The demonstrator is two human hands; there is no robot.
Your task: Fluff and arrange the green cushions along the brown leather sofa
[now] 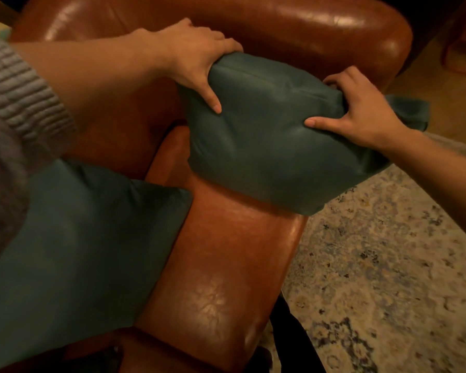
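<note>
Brown leather sofa [218, 251], glossy and creased, with rounded arm at far end. On seat cushion at left, one green cushion [73, 238] lying flat against backrest side. Second green cushion [258, 146] standing with lower edge resting on seat's front edge, overhanging it toward the floor. Beside sofa on the right, patterned rug [388, 265] in beige and blue over floor.

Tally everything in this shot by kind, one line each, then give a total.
Green cushions: 2, the held cushion and the resting cushion
Hands: 2, the left hand and the right hand, both gripping the held cushion
Brown leather sofa: 1
Patterned rug: 1
Total: 6
</note>
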